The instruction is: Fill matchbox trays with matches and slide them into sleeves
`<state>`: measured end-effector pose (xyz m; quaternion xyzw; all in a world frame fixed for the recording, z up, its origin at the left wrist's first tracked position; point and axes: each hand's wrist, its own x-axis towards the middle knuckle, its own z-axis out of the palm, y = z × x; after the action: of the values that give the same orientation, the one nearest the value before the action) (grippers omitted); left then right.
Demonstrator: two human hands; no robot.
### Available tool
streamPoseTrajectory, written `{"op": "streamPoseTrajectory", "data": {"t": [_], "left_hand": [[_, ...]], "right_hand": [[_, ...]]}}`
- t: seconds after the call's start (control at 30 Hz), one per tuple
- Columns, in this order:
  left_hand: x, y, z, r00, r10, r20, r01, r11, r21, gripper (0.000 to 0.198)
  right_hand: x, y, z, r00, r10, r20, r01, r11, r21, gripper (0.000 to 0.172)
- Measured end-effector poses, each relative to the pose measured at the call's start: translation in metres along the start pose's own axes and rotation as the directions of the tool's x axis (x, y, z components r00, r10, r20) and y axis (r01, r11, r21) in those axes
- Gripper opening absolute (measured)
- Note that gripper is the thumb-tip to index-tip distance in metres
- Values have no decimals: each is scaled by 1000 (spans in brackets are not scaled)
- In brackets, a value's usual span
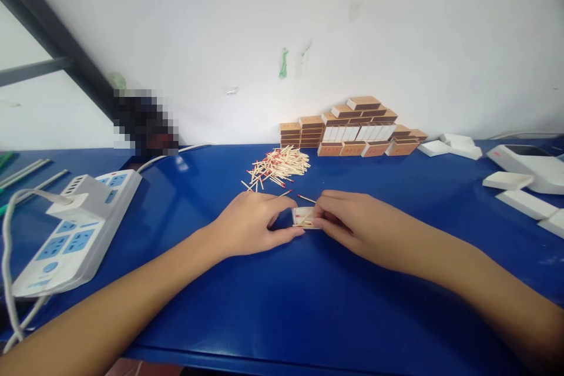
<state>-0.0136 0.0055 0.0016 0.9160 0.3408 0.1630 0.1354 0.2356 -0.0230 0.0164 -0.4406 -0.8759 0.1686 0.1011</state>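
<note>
A small open matchbox tray (304, 217) with a few matches in it lies on the blue table (282, 299) between my hands. My left hand (253, 223) pinches its left end with thumb and forefinger. My right hand (352, 220) grips its right end, fingers closed round it. Just behind lie two loose matches (305, 198). Further back is a heap of red-tipped matches (278, 166), and behind that a stack of brown matchboxes (352, 128) against the white wall.
A white power strip (73, 229) with a plugged-in adapter and cable lies at the left. White boxes (520, 200) and a white device (529, 164) sit at the right. Dark metal bars cross the upper left.
</note>
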Motion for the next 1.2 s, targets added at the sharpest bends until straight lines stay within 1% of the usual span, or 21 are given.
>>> {"op": "streamPoseTrajectory", "data": {"t": [0.23,0.3,0.4,0.47,0.53,0.7,0.8,0.87,0.97,1.1,1.2], "left_hand": [[1,0,0,1000,0,6,0,1000,13,36],[1,1,-1,1000,8,5,-8,1000,14,34],[1,3,-1,999,29,19,-29,1000,-3,31],[1,3,-2,999,34,35,-34,999,-8,32],[1,2,-1,998,33,50,-33,999,0,31],[2,1,0,996,59,63,-59,998,-9,26],[2,2,0,996,62,58,-62,998,-7,27],[2,4,0,998,52,33,-51,999,-5,26],[1,4,1,999,28,-30,-28,1000,-5,26],[0,0,3,992,22,-120,-19,999,31,30],[-1,-1,5,984,17,-180,-10,999,42,34]], "right_hand": [[5,7,5,995,-74,-60,70,995,-70,19],[6,5,5,990,-95,-102,92,995,-38,19],[5,-3,6,986,-98,-137,107,992,66,15],[4,-10,7,989,-87,-124,102,987,128,12],[4,-15,9,993,-78,-84,91,981,172,11],[3,-16,11,998,-56,-3,55,970,238,12],[2,-16,10,998,-67,1,64,967,246,14],[1,-17,9,998,-61,-29,67,966,249,14],[3,-17,5,992,13,-124,23,959,283,13],[8,-14,-2,955,153,-254,-31,903,428,17],[10,-13,-4,939,214,-270,-39,845,533,21]]}}
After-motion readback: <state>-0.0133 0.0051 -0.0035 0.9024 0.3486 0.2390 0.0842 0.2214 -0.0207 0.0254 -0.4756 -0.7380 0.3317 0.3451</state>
